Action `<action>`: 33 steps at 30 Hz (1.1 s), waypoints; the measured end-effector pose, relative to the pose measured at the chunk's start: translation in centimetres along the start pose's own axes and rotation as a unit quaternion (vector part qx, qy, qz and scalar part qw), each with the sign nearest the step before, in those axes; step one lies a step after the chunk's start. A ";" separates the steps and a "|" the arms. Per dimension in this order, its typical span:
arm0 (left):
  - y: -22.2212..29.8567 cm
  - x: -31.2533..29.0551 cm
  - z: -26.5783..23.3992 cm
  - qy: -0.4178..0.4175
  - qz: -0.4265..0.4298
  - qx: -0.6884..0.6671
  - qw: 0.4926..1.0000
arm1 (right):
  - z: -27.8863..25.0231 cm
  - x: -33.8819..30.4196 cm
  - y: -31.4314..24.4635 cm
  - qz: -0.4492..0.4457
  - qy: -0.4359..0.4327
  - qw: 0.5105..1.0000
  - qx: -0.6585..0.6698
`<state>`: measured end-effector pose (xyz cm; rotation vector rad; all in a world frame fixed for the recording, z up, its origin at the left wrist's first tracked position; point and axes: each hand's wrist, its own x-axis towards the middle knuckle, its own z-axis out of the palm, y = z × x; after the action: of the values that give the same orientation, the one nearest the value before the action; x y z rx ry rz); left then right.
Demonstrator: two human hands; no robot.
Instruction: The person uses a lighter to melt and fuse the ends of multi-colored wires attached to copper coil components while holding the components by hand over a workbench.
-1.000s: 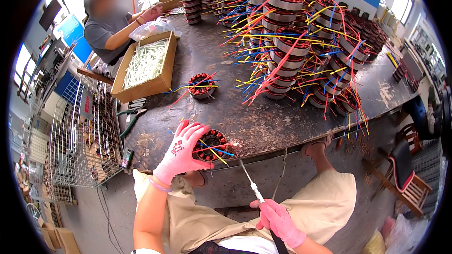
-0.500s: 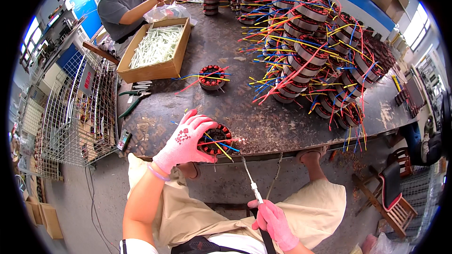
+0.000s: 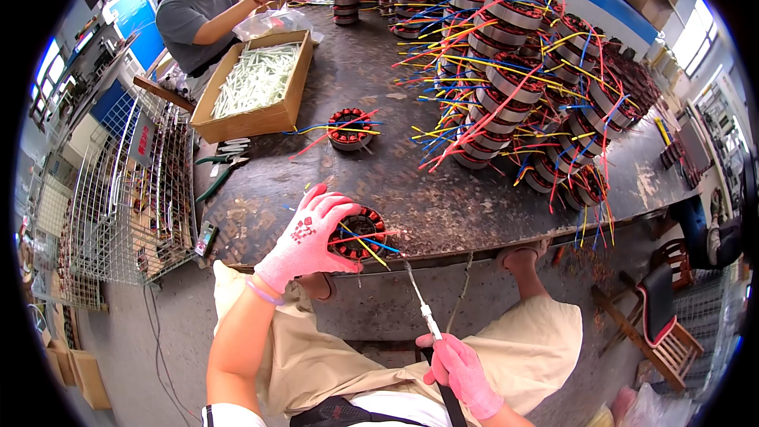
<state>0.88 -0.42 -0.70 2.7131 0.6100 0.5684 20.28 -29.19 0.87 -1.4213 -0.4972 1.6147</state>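
My left hand (image 3: 307, 239), in a pink glove, grips a ring-shaped motor stator (image 3: 381, 225) at the table's near edge. Red, yellow and blue wire leads stick out of the stator toward the lower right. My right hand (image 3: 461, 372), also gloved in pink, is closed around a slim tool (image 3: 422, 302) with a long grey shaft and a pale collar, much like a soldering iron. Its tip lies close to the lead ends; whether they touch, I cannot tell. Another stator (image 3: 349, 131) with coloured leads rests farther back on the table.
Stacked stators (image 3: 506, 87) with trailing leads crowd the table's right side. A cardboard box (image 3: 299, 83) of white sleeves stands at the left, with green-handled pliers (image 3: 219, 178) nearby. A co-worker (image 3: 194, 20) sits at the far left. Wire racks (image 3: 118, 190) flank the table.
The whole view has shifted slightly, with the table things now a little farther left. My hands keep their hold on the stator and the tool, with hardly any movement.
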 end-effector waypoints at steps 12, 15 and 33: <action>0.5 0.3 0.0 0.000 0.001 -0.005 1.000 | -0.2 0.3 0.5 0.008 -0.002 0.999 0.037; 0.5 0.2 -0.1 -0.007 -0.003 0.005 1.000 | -0.1 0.4 0.6 0.018 0.005 0.999 0.038; 0.6 0.3 0.0 -0.003 -0.006 0.006 1.000 | -0.1 0.5 0.6 0.003 0.003 0.999 0.038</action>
<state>1.32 -0.82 -0.33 2.7197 0.6305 0.5548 20.14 -29.16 0.10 -1.3727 -0.4238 1.6175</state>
